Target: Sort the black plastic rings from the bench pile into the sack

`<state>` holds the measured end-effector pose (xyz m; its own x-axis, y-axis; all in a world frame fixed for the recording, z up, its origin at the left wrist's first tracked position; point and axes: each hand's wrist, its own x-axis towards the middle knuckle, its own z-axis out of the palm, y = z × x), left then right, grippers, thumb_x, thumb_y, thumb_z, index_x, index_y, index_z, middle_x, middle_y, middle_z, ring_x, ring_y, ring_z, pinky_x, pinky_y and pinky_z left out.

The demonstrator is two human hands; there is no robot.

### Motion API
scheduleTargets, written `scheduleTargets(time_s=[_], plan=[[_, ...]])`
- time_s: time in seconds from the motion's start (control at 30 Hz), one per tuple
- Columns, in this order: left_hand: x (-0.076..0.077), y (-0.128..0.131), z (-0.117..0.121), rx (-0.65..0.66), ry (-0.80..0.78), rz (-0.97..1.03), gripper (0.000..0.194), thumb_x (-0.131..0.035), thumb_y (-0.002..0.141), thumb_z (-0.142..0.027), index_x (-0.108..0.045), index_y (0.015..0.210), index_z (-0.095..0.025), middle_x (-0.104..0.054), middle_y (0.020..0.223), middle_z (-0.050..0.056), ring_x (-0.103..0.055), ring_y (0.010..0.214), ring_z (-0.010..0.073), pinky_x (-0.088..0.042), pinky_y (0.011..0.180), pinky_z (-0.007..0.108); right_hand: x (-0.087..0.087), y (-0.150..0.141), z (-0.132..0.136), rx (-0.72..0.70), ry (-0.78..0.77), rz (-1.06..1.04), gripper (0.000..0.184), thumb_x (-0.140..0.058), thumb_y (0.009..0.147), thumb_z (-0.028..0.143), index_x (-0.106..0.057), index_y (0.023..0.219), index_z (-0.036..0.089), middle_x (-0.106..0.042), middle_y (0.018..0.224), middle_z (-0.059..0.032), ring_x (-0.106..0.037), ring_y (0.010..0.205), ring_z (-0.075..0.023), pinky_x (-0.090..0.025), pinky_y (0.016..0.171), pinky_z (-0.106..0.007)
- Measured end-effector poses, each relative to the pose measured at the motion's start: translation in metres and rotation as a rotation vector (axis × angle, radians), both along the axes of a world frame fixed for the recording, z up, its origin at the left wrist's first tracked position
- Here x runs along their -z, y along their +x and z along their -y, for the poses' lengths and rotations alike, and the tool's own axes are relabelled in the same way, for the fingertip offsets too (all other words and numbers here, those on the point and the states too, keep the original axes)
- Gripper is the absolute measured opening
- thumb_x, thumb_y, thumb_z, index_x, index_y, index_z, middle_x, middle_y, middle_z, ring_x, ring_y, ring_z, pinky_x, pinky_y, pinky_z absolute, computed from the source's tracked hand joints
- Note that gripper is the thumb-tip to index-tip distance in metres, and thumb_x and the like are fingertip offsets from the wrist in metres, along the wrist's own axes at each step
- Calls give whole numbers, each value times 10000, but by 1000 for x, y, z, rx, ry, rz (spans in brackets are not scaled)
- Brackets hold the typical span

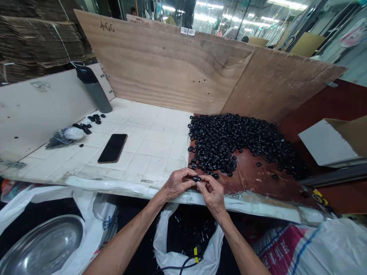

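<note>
Left hand (178, 184) and right hand (212, 194) are gripping one small black plastic part (196, 178) closed between their fingers, working over the counter edge (246, 203), keeping the heap of black parts (229, 141) within easy reach.

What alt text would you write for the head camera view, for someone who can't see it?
The person's left hand and right hand pinch a small black plastic part at a table edge, beside a large heap of similar black parts on a brown board. A phone lies on white tiles to the left, and an open white bag of black parts sits below the hands.
</note>
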<state>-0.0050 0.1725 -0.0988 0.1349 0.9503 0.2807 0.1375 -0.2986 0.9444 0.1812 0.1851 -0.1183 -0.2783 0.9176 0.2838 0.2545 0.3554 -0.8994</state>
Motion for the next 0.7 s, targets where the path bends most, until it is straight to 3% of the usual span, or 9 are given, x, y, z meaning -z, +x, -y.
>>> scheduleTargets(time_s=[0.17, 0.3, 0.43, 0.53, 0.6, 0.7], plan=[[1, -1, 0, 4, 51, -13, 189, -696, 850, -264, -699, 998, -147, -701, 996, 83, -666, 934, 190, -529, 862, 314, -7, -5, 1, 45, 46, 79, 153, -587, 922, 308, -675, 900, 185, -650, 728, -18, -615, 562, -137, -506, 558, -251], [2, -1, 1, -1, 51, -12, 195, -697, 850, -286, -705, 990, -151, -704, 994, 81, -666, 936, 192, -530, 868, 319, -14, -11, 0, 103, 195, 223, 291, -551, 947, 318, -620, 693, 193, -587, 627, -4, -558, 596, -139, -470, 610, -256], [2, 1, 1, 7, -6, 37, 206, -694, 851, -286, -713, 1001, -146, -704, 1012, 90, -666, 933, 194, -537, 862, 314, -11, -13, 3, 144, 203, 121, 146, -582, 930, 304, -662, 907, 184, -641, 755, -23, -580, 617, -139, -490, 613, -255], [0, 1, 2, 5, -21, 62, 201, -701, 842, -265, -711, 1002, -143, -702, 1032, 93, -668, 937, 193, -540, 869, 313, -9, -11, 3, 85, 211, 118, 176, -572, 935, 273, -660, 1055, 179, -673, 863, -50, -621, 666, -149, -506, 648, -266], [-1, 1, 2, -3, -15, 51, 192, -706, 833, -250, -712, 992, -142, -705, 1025, 91, -669, 938, 195, -540, 875, 318, -9, -9, 1, 85, 238, 189, 161, -559, 943, 276, -688, 928, 180, -666, 779, -38, -604, 622, -145, -487, 629, -264], [-3, 1, 2, -3, -18, 43, 185, -706, 825, -239, -716, 985, -146, -709, 1012, 88, -668, 938, 198, -540, 883, 327, -11, -7, -2, 120, 276, 297, 343, -521, 964, 307, -647, 667, 188, -569, 569, 3, -526, 520, -127, -433, 572, -253]])
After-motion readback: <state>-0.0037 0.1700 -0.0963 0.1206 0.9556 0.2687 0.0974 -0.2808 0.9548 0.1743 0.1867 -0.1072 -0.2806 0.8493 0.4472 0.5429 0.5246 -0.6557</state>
